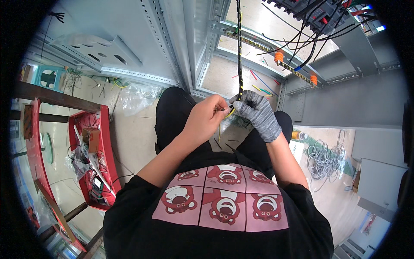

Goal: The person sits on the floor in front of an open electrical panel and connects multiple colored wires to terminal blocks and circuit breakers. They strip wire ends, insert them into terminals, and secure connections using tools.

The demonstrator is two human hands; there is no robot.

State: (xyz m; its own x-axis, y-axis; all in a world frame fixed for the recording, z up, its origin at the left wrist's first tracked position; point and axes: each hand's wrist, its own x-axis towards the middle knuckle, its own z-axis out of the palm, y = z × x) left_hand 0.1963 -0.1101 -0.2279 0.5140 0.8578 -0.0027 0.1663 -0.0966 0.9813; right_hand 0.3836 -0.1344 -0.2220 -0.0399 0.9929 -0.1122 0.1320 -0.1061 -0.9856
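Note:
A black cable bundle (239, 52) with yellow spiral marks hangs from above, down to my hands in front of my knees. My right hand (258, 114), in a grey glove, is closed around its lower end. My bare left hand (202, 118) meets it from the left, thumb and fingers pinched on a thin black wire (223, 109) by the bundle's end. A yellow-green wire (220, 131) dangles below the fingers. The exact grip at the fingertips is partly hidden.
A grey metal cabinet frame (172, 47) surrounds me in front. Black breakers (321, 17) with loose wires and orange insulators (279, 57) are at upper right. Left stands a red tool cart (105, 142); plastic wrap (136, 98) lies nearby. A grey wire coil (323, 157) lies right.

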